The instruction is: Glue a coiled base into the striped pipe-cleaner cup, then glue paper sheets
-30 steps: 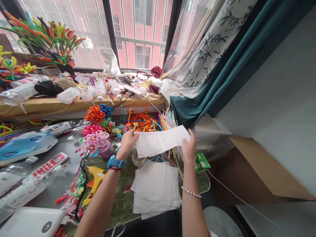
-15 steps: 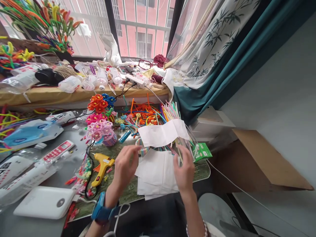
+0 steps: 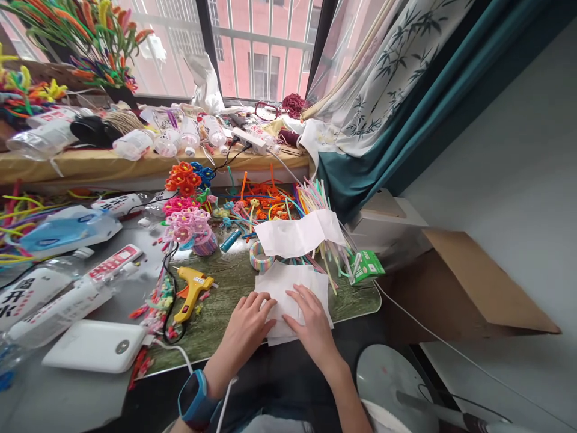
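Observation:
White paper sheets (image 3: 288,279) lie loosely stacked on the green table near its front edge. My left hand (image 3: 250,322) rests on the left side of the stack, fingers stretched out. On the right side lies my right hand (image 3: 311,316), its fingers spread on the paper. Just beyond the stack is a creased strip of white paper (image 3: 300,234), partly over a bundle of pastel pipe cleaners (image 3: 315,195). A striped pastel ring (image 3: 260,257) sits between the strip and the stack. To the left lies a yellow glue gun (image 3: 195,291).
Pipe-cleaner flowers (image 3: 187,225) stand at the table's back left, near a teal tube (image 3: 231,240). A white power bank (image 3: 95,346) and plastic bottles (image 3: 67,310) lie on the left. At right are a green packet (image 3: 366,267) and an open cardboard box (image 3: 487,282).
Both hands have come down and inward onto the paper stack, from raised positions at its sides. The stack looks straighter. The camera view has shifted slightly.

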